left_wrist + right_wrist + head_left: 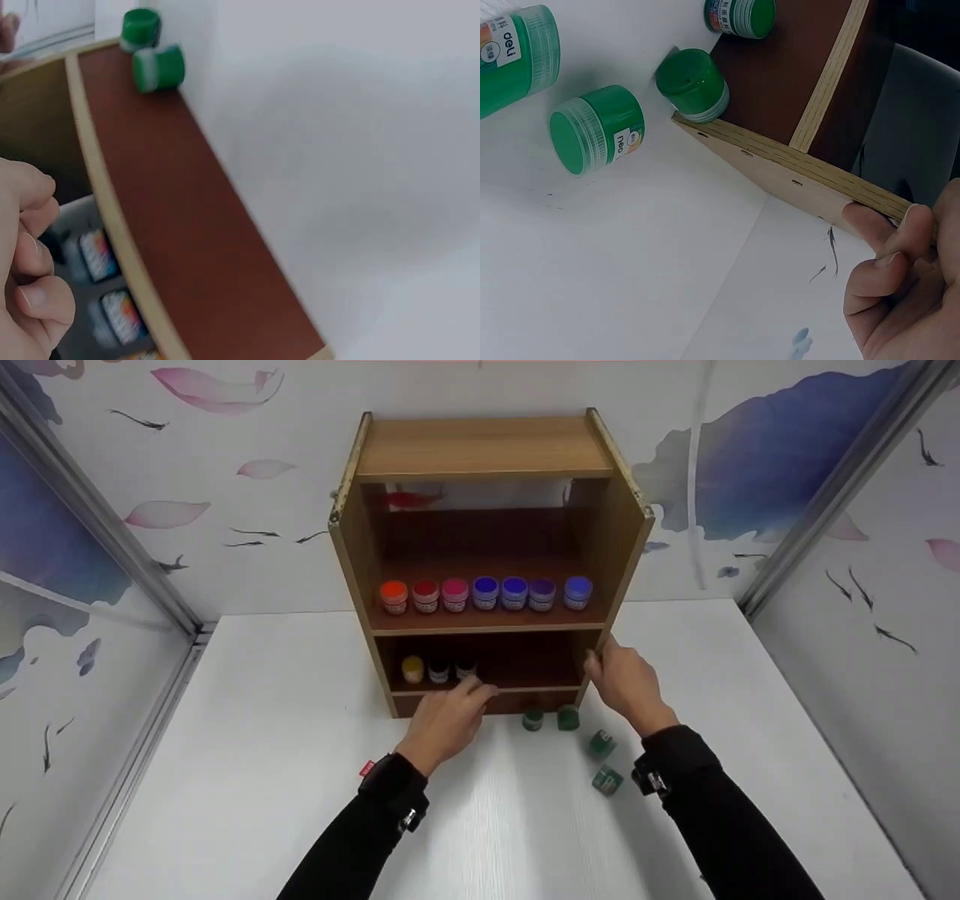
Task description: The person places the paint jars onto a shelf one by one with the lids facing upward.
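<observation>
A wooden shelf cabinet (pixel 487 444) stands on the table. My right hand (pixel 626 679) grips the front edge of its right side panel, thumb and fingers on either side in the right wrist view. My left hand (pixel 448 721) is at the lower compartment, fingers loosely curled, with nothing visible in them. Just beyond it on the lower shelf are a dark-capped paint jar (pixel 466 669), another dark-capped jar (pixel 439 672) and a yellow jar (pixel 412 669). Several green paint jars lie in front: one jar (pixel 692 85) is beside the cabinet's lower corner, another (pixel 596 129) on its side.
The upper shelf holds a row of paint jars, from an orange jar (pixel 394 597) through red and pink to a blue-capped jar (pixel 577 592). White walls with painted petals (pixel 166 514) and metal corner posts (pixel 840 484) enclose the white table (pixel 277 780).
</observation>
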Available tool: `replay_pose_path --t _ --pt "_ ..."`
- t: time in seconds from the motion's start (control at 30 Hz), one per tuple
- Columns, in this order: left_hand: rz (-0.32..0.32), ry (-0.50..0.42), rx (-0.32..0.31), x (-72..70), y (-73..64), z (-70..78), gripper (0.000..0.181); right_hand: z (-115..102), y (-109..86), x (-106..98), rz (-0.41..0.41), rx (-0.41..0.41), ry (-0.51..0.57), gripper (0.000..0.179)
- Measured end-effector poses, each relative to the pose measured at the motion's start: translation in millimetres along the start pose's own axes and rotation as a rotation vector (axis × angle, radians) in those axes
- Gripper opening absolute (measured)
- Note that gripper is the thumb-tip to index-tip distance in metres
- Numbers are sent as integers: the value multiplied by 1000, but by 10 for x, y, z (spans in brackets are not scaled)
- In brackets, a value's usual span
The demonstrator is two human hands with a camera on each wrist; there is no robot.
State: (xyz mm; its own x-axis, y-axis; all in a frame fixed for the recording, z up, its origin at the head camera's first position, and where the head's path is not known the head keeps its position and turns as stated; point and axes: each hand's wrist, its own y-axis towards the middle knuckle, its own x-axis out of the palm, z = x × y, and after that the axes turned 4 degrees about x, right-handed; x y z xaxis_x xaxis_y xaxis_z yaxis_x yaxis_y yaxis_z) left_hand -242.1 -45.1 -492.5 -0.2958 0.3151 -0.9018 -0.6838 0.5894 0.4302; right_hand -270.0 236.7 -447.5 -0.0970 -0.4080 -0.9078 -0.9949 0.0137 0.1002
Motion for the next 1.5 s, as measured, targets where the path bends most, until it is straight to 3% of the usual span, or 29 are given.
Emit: replay_pose_path --t 0.27,0.43,0.63,0.8,1.07,1.5 --pt "-46 -31 -114 302 22 222 25 14 -1 -3 4 11 -5 36" --pt "-99 -89 -222 480 38 369 30 5 0 6 7 9 -6 36" --pt "-126 -166 -367 628 113 531 39 -3 -3 11 15 -5 -6 34" --pt "-135 -192 -441 695 190 633 46 -22 -6 5 12 0 5 34" --pt "-127 -239 -444 791 231 711 45 -21 -20 12 12 3 2 33" --pt "-122 -201 -450 894 263 752 41 -19 -18 13 9 16 6 33"
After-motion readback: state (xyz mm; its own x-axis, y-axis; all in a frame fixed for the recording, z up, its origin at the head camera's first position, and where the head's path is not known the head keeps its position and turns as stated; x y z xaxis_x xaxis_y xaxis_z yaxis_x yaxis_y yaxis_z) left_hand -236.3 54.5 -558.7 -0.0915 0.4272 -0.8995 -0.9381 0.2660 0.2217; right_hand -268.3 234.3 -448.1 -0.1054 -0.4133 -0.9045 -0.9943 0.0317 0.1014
